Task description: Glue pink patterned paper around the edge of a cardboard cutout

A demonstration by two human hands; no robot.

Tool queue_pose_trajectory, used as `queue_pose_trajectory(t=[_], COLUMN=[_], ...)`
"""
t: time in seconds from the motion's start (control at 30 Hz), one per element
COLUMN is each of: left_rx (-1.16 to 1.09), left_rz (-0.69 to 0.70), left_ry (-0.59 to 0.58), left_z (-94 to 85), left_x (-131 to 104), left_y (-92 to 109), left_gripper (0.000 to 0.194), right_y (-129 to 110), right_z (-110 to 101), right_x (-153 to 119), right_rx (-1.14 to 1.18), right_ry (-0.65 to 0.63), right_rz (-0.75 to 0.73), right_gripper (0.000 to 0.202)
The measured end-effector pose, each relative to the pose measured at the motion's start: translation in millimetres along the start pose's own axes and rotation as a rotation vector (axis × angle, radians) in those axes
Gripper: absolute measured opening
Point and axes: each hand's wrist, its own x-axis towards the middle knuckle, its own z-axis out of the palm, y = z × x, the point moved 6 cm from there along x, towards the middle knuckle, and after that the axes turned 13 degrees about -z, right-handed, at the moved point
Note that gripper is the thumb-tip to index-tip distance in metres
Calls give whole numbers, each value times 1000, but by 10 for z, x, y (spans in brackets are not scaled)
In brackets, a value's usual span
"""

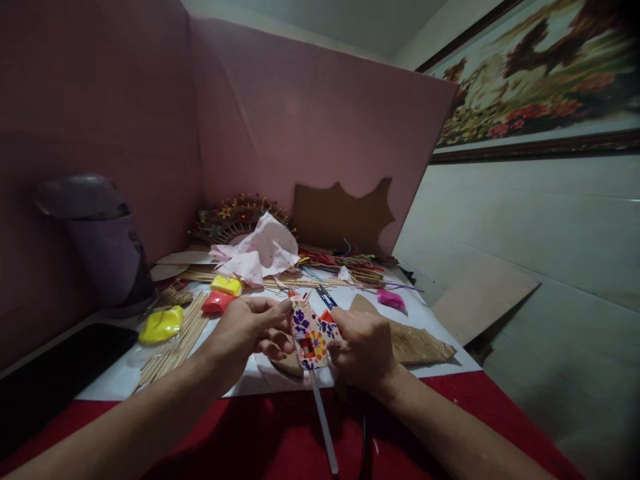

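A hot glue gun (pixel 316 343) with a floral pattern is in front of me, its orange nozzle pointing away. My right hand (pixel 364 343) is wrapped round its handle. A translucent glue stick (pixel 324 423) juts from its rear toward me. My left hand (pixel 260 327) is closed at the gun's left side, thumb and forefinger pinched against the body near the nozzle; anything small between those fingers is hidden. Just beyond the gun lie dark blue thread snips (pixel 327 298). Partly hidden below the hands is a round cardboard piece (pixel 289 363).
Thin wooden sticks (pixel 173 347), yellow clay (pixel 161 325) and red clay (pixel 217 303) lie left, near a black phone (pixel 65 370) and a purple bin (pixel 110 260). Crumpled tissue (pixel 265 250) and pipe cleaners (pixel 340 262) lie behind. Torn cardboard (pixel 420 343) and magenta clay (pixel 391 300) are right.
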Motion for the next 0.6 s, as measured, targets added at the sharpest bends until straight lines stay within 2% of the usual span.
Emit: queue_pose_trajectory(t=[0.13, 0.27, 0.43, 0.6], left_rx=[52, 206, 229, 171], left_rz=[-18, 20, 78, 79], left_ry=[55, 135, 236, 222], left_z=[1, 33, 33, 8], left_x=[-2, -2, -8, 39], left_y=[-19, -39, -43, -83], left_gripper=[34, 33, 37, 39], right_y=[-39, -97, -155, -178], right_z=[3, -35, -107, -86], right_x=[-4, 4, 5, -3], right_rx=[-7, -32, -92, -109], right_ry=[-68, -143, -125, -141], right_rz=[13, 14, -11, -19], right_gripper=[58, 31, 19, 10])
